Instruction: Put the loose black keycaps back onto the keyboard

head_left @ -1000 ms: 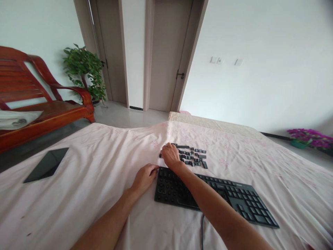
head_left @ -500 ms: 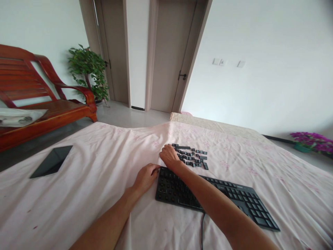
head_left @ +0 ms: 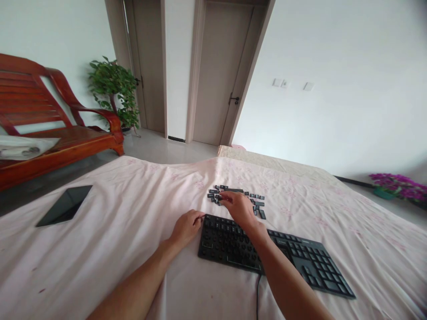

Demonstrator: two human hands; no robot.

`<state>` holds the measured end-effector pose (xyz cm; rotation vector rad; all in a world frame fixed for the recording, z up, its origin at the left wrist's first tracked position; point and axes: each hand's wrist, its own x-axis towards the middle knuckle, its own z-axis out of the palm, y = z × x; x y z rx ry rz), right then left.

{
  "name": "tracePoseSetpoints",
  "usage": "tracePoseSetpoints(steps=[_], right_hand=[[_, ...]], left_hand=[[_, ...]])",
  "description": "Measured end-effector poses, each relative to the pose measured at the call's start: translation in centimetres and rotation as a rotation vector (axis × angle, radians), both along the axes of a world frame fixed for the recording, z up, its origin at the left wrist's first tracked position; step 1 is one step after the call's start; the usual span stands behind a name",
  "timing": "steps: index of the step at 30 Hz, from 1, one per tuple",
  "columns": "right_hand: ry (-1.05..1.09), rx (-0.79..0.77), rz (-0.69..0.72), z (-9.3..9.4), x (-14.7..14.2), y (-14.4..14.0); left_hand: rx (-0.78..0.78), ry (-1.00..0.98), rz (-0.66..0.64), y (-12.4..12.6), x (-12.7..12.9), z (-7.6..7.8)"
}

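A black keyboard (head_left: 320, 258) lies aslant on the pink bedsheet, many keycaps gone from its left part, with its cable running toward me. At its upper left corner, my left hand (head_left: 187, 226) has its fingers curled and pressed against the edge. My right hand (head_left: 238, 206) reaches across the keyboard to a group of loose black keycaps (head_left: 258, 204) beyond it. Its thumb and fingertips come together around a small keycap at the group's left side. The palm and forearm hide some keycaps and part of the keyboard.
A dark-screened tablet (head_left: 65, 205) lies at the left of the sheet (head_left: 133, 249). Beyond the sheet stand a red wooden bench (head_left: 56, 138) and a leafy potted plant (head_left: 113, 89). Purple flowers (head_left: 400, 184) in a green pot are at the far right.
My right hand has shifted right and slightly nearer, uncovering several keycaps at the left of the group. My left hand stays at the keyboard's corner.
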<state>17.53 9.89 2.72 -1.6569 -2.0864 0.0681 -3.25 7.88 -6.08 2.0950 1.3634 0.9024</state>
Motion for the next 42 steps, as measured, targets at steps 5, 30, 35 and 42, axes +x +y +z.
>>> tracePoseSetpoints(steps=[5,30,35,42], right_hand=[[0.231,-0.043,0.030,-1.1,0.9,-3.1],[0.339,-0.031,0.085,-4.5,0.1,-6.2],[0.357,-0.023,0.070,-4.6,0.1,-6.4],[0.250,0.021,0.122,-4.7,-0.7,-7.1]], left_hand=[[-0.010,-0.008,-0.001,-0.1,0.0,0.3],[-0.020,-0.056,-0.007,-0.3,0.0,0.4],[-0.032,-0.048,-0.021,-0.1,-0.1,0.3],[-0.081,-0.057,-0.025,0.0,-0.2,0.5]])
